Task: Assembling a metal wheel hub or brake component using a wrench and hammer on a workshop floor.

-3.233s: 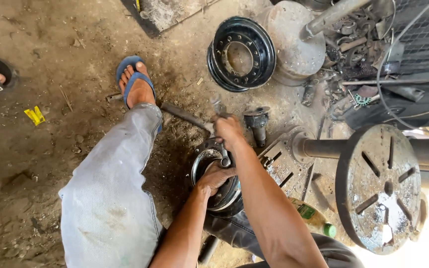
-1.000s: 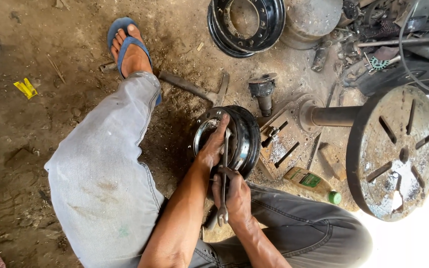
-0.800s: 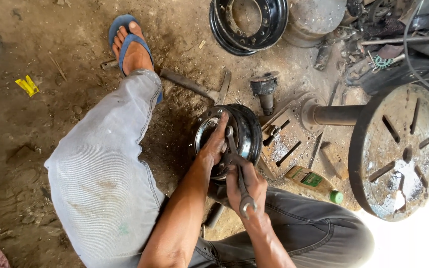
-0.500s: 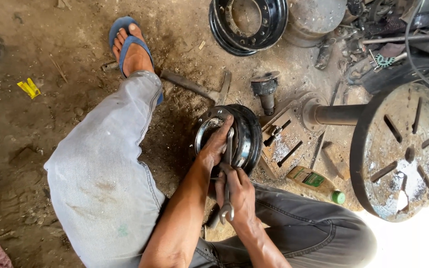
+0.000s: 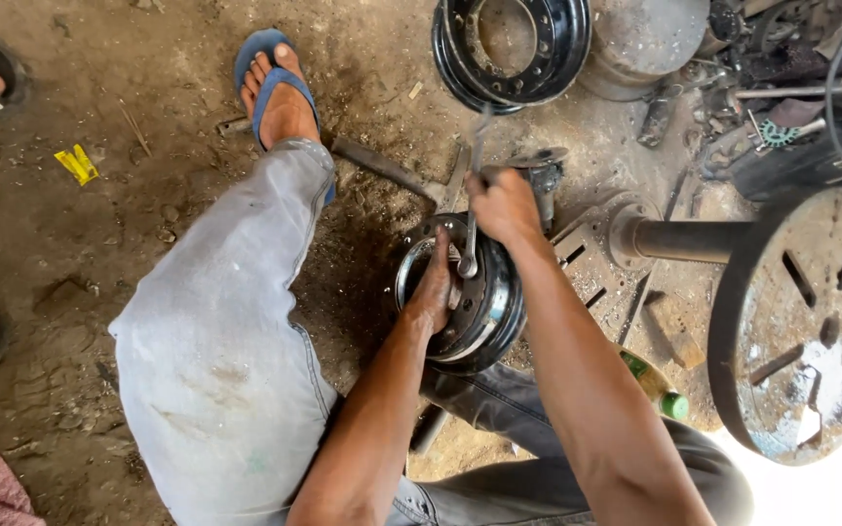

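Glossy chromed metal wheel hub (image 5: 475, 302), dull steel wrench (image 5: 473, 209), rough dusty dirt floor (image 5: 99, 224).

Workshop: dirt floor (image 5: 70, 244), wheel rims (image 5: 511, 49), scattered metal parts (image 5: 752, 107).
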